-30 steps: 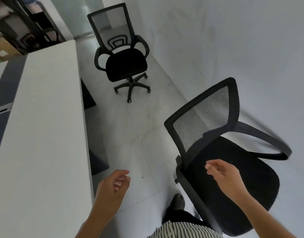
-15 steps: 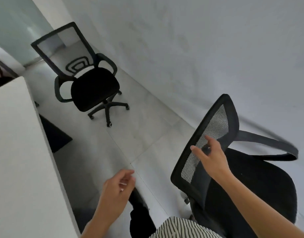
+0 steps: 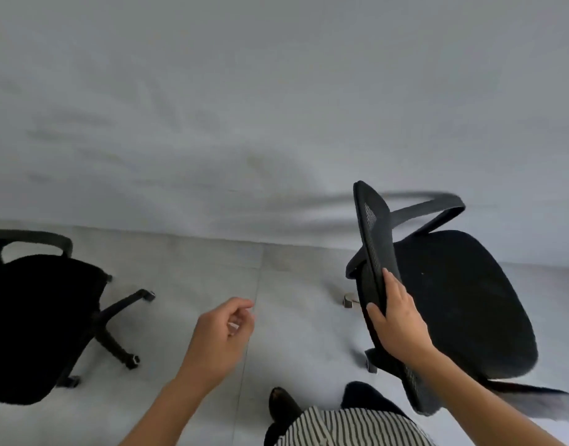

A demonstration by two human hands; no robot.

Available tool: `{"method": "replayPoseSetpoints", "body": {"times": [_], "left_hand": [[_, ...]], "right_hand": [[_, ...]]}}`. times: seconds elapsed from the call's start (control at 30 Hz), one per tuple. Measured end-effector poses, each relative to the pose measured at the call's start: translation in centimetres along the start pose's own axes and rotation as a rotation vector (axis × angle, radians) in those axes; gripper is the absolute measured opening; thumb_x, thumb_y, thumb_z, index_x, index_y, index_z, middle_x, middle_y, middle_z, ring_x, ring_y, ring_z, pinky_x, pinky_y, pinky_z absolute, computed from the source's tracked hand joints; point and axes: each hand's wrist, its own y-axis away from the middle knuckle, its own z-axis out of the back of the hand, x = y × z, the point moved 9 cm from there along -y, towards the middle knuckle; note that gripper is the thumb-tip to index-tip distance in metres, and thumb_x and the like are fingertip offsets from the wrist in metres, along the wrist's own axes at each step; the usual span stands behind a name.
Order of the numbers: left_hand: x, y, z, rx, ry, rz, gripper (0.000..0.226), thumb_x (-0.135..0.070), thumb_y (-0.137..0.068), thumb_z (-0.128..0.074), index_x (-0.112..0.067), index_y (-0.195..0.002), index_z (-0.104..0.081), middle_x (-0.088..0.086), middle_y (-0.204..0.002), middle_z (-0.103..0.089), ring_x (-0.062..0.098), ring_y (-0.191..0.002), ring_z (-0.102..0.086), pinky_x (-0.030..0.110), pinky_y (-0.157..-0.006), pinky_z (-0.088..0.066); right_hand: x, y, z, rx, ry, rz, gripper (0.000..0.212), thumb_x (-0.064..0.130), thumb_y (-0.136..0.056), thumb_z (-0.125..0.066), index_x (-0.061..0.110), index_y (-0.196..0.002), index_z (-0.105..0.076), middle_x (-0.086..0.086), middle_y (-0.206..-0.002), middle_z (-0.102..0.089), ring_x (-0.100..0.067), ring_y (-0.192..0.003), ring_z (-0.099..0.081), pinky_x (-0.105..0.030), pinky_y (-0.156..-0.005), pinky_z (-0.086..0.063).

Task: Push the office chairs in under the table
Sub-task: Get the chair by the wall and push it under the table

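A black mesh-backed office chair [image 3: 463, 297] stands at the right, close to the wall, its seat facing away from me. My right hand [image 3: 397, 323] grips the top edge of its backrest [image 3: 375, 239], thumb on the near side and fingers over the far side. My left hand [image 3: 222, 336] hangs in the air over the floor with loosely curled fingers and holds nothing. A second black office chair [image 3: 42, 317] stands at the left edge, its wheeled base [image 3: 116, 329] pointing toward the middle. The table is out of view.
A plain grey wall [image 3: 276, 107] fills the upper half and meets the grey tiled floor [image 3: 276, 284] just behind both chairs. My dark shoe [image 3: 281, 403] and striped clothing [image 3: 341, 426] show at the bottom.
My view has swung right, away from the table, toward the wall. My right hand has closed round the near chair's backrest, which now shows edge-on. The left hand stays idle.
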Motion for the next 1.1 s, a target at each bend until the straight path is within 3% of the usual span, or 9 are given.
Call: {"method": "replayPoseSetpoints", "body": {"times": [0.13, 0.23, 0.6, 0.7, 0.77, 0.83, 0.93, 1.0, 1.1], "left_hand": [[-4.4, -7.4, -3.6, 0.186, -0.121, -0.198, 0.038, -0.046, -0.076, -0.053, -0.019, -0.099, -0.068, -0.014, -0.074, -0.066, -0.002, -0.067, -0.06, 0.022, -0.068, -0.051], [-8.3, -11.8, -7.2, 0.314, -0.28, -0.366, 0.057, -0.056, -0.07, -0.039, -0.019, -0.104, -0.066, -0.004, -0.093, -0.069, 0.01, -0.088, -0.064, 0.033, -0.081, -0.052], [-17.9, -22.5, -17.6, 0.511, -0.788, -0.933, 0.072, -0.061, -0.079, -0.019, -0.022, -0.129, -0.051, 0.012, -0.148, -0.037, 0.032, -0.138, -0.029, 0.043, -0.111, -0.026], [-18.0, -24.2, -20.0, 0.567, -0.904, -1.087, 0.067, -0.064, -0.082, -0.019, -0.03, -0.131, -0.049, 0.008, -0.153, -0.031, 0.03, -0.145, -0.012, 0.044, -0.118, -0.01], [-18.1, -25.0, -20.9, 0.617, -0.915, -1.2, 0.066, -0.069, -0.084, -0.019, -0.03, -0.126, -0.053, 0.006, -0.148, -0.041, 0.028, -0.144, -0.017, 0.047, -0.119, -0.006], [-18.5, -25.6, -21.3, 0.646, -0.903, -1.325, 0.07, -0.069, -0.086, -0.012, -0.028, -0.119, -0.059, 0.004, -0.133, -0.056, 0.026, -0.136, -0.035, 0.045, -0.119, -0.007], [-19.6, -26.3, -21.5, 0.671, -0.769, -1.44, 0.059, -0.06, -0.09, -0.022, -0.02, -0.094, -0.066, 0.0, -0.094, -0.065, 0.023, -0.101, -0.057, 0.045, -0.113, -0.025], [-19.9, -25.8, -22.0, 0.753, -0.724, -1.451, 0.052, -0.055, -0.089, -0.027, -0.016, -0.079, -0.059, 0.0, -0.081, -0.058, 0.024, -0.084, -0.054, 0.043, -0.091, -0.046], [-18.7, -24.6, -22.0, 0.817, -0.79, -1.544, 0.05, -0.056, -0.088, -0.022, -0.017, -0.076, -0.05, 0.0, -0.08, -0.053, 0.021, -0.076, -0.05, 0.033, -0.066, -0.045]], "right_hand": [[-0.6, 0.1, -0.4, -0.044, -0.057, -0.12, 0.073, 0.036, -0.091, -0.053, 0.027, -0.15, -0.01, 0.001, -0.157, -0.024, -0.023, -0.139, -0.032, -0.047, -0.106, -0.041], [-1.3, -0.1, -0.6, -0.049, -0.113, -0.177, 0.078, 0.044, -0.088, -0.057, 0.032, -0.15, -0.01, 0.007, -0.157, -0.024, -0.018, -0.139, -0.033, -0.044, -0.109, -0.038], [-0.7, -3.1, 0.4, -0.128, -0.315, -0.313, 0.081, 0.059, -0.075, -0.059, 0.041, -0.146, -0.023, 0.016, -0.155, -0.026, -0.01, -0.14, -0.029, -0.04, -0.114, -0.028], [-1.1, -2.4, -0.1, -0.166, -0.289, -0.444, 0.084, 0.067, -0.073, -0.054, 0.04, -0.146, -0.022, 0.014, -0.155, -0.027, -0.012, -0.14, -0.029, -0.04, -0.115, -0.026], [-1.5, -1.3, -0.6, -0.185, -0.219, -0.569, 0.086, 0.073, -0.072, -0.047, 0.037, -0.146, -0.023, 0.012, -0.154, -0.03, -0.014, -0.139, -0.032, -0.039, -0.114, -0.028], [-1.5, 0.4, -0.8, -0.238, -0.123, -0.715, 0.083, 0.075, -0.074, -0.041, 0.035, -0.145, -0.028, 0.011, -0.15, -0.039, -0.016, -0.135, -0.037, -0.038, -0.11, -0.033], [-0.6, 3.4, -0.9, -0.36, -0.008, -0.928, 0.068, 0.067, -0.081, -0.042, 0.03, -0.139, -0.042, 0.009, -0.138, -0.052, -0.016, -0.128, -0.046, -0.035, -0.105, -0.037], [0.2, 5.0, -1.8, -0.42, -0.004, -1.044, 0.058, 0.061, -0.085, -0.046, 0.028, -0.132, -0.051, 0.008, -0.133, -0.057, -0.016, -0.126, -0.05, -0.033, -0.104, -0.038], [2.2, 6.0, -3.9, -0.464, -0.015, -1.127, 0.05, 0.057, -0.086, -0.047, 0.026, -0.124, -0.057, 0.007, -0.131, -0.06, -0.016, -0.125, -0.051, -0.032, -0.102, -0.039]]}}
